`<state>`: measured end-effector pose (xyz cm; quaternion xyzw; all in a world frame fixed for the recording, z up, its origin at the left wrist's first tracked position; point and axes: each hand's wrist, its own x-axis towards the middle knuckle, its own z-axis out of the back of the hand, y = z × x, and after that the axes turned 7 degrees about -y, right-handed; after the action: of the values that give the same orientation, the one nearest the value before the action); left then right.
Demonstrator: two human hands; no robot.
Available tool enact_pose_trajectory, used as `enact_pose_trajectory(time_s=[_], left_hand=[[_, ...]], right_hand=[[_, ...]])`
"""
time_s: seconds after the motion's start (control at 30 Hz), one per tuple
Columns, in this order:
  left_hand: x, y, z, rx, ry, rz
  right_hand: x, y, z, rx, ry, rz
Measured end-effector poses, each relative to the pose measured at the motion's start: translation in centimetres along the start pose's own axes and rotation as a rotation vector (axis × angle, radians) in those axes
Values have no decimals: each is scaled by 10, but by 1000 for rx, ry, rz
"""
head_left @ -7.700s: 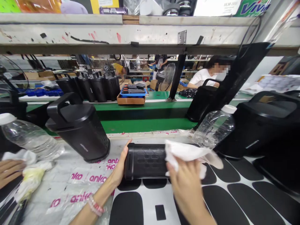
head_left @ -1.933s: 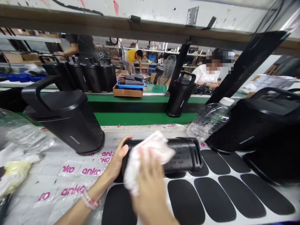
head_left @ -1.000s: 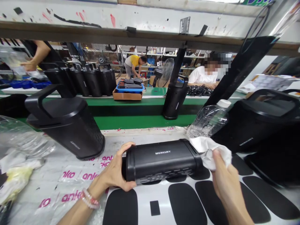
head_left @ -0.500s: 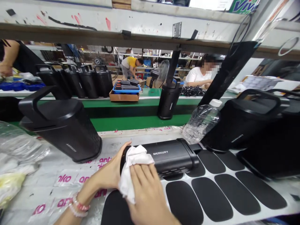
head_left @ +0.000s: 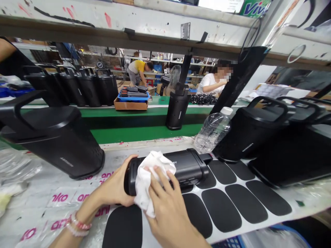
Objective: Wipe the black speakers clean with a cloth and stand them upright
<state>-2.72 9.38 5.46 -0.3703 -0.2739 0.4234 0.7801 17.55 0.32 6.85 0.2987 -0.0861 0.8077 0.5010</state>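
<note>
A tall black speaker (head_left: 59, 137) stands at my far left on plastic wrap (head_left: 59, 198) printed "anko" in pink. My left hand (head_left: 116, 187) cups the end of the small speaker (head_left: 188, 165), which lies on its side mid-bench. My right hand (head_left: 168, 210) presses a white cloth (head_left: 147, 179) onto it, fingers spread. Behind, a cardboard box (head_left: 129, 105) holds a blue tray of dark parts beside the green belt (head_left: 144, 132). Further right, a clear bottle (head_left: 213, 129) looks empty, and black oval pads (head_left: 232, 199) cover the bench.
</note>
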Motion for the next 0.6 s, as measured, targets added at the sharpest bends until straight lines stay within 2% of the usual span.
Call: enact_pose_trajectory(time_s=[0.17, 0.3, 0.37, 0.43, 0.5, 0.57, 0.6], left_hand=[[-2, 0, 3, 63, 16, -19], [-3, -2, 2, 102, 12, -55], [-3, -3, 2, 126, 8, -119], [-3, -3, 0, 180, -29, -238], [-3, 0, -2, 265, -80, -388], [-3, 4, -4, 297, -97, -490], [-3, 6, -6, 253, -106, -497]], right_hand=[[-9, -75, 23, -145, -193, -516], [-26, -133, 51, 94, -239, -1130], [-30, -152, 57, 239, -265, -1372], [-29, -162, 58, 438, -356, -1465], [-25, -165, 56, 627, -416, -1482], [-25, -162, 54, 687, -430, -1491], [-28, -160, 52, 681, -422, -1487]])
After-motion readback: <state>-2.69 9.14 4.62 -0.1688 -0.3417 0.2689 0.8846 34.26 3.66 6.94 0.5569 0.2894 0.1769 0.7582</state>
